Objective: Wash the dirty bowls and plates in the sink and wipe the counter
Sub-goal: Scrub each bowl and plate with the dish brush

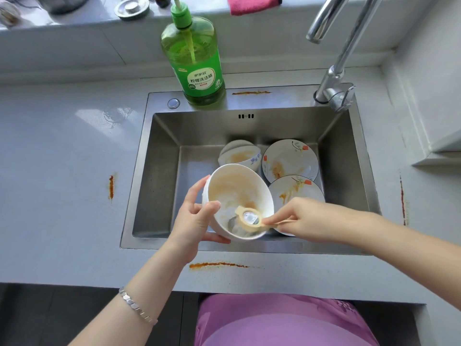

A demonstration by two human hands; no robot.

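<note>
The grey stone counter (62, 196) carries orange sauce streaks on both sides of the hands and just nearer than the left wrist. Dirty water running off the tilted bowl could add to them if the bowl drifts back over that near edge. Below both hands lies the stainless steel sink (159, 171). The large white round bowl with a tan sauce film (237, 191) is held above it, tipped toward the right hand, and looks slick. If it slips, it would likely land on the two white flower-printed plates (290, 159) lying under and just beyond the right hand, or strike the smaller blue-flowered bowl (239, 156) beyond it, and chip something. The left hand (194, 221) grips this bowl, thumb hooked over the rim and fingers curled under its outer wall, forearm reaching in from the near left. The right hand (306, 218) pinches a thin tan tab on a small beige round piece with a shiny centre (249, 218) resting inside the bowl. I cannot tell what it is, and so light a hold could drop it.
</note>
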